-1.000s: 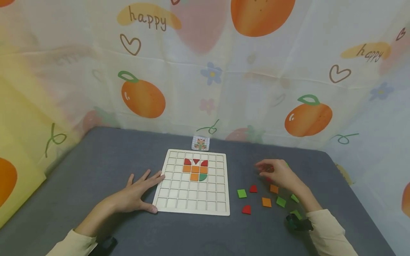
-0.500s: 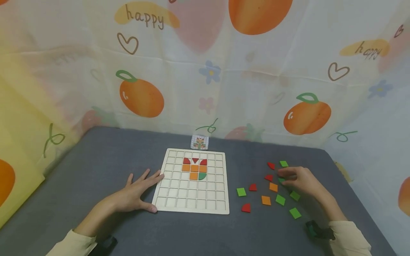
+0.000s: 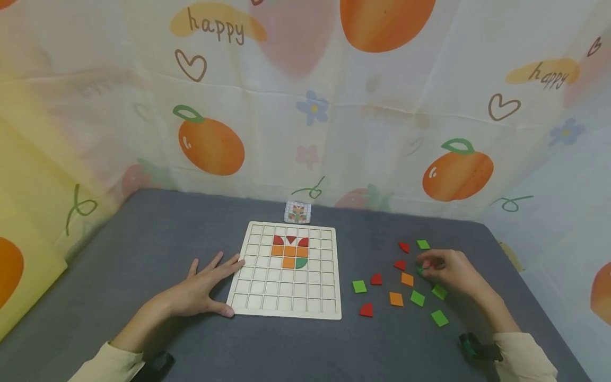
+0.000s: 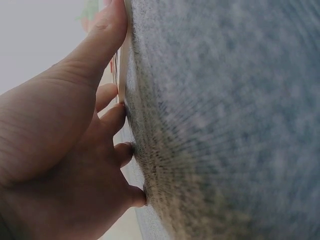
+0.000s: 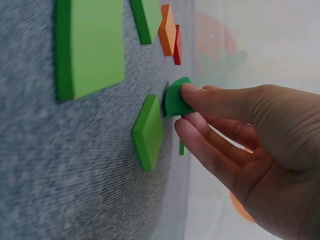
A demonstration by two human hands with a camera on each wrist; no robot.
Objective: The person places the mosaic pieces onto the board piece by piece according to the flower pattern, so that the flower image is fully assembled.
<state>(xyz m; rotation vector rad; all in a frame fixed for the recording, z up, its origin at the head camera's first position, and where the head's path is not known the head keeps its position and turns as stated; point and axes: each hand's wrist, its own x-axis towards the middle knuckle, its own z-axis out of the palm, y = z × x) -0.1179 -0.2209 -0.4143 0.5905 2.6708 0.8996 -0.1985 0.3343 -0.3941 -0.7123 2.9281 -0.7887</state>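
Now looking out at a fruit-print cloth, and down onto a grey desk. Coming next to a pale gridded board, lying flat near the desk's middle and carrying a cluster of set pieces in its far half. Resting at the board's left edge with the left hand, keeping its fingers spread apart, touching the edge without clamping, just as half a second ago. Reaching well to the right of the board with the right hand, bringing thumb and finger together from a slightly wider gap and clamping that grip on a green rounded piece. Seeing a small pattern card lying just beyond the board's far edge. Finding green squares, orange squares and red pieces lying loose between the board and the right hand, and around that hand. Holding the rounded piece tilted at the desk, not showing whether fully lifted; seemingly passing from choosing to taking up, while leaving the board's cluster unchanged.
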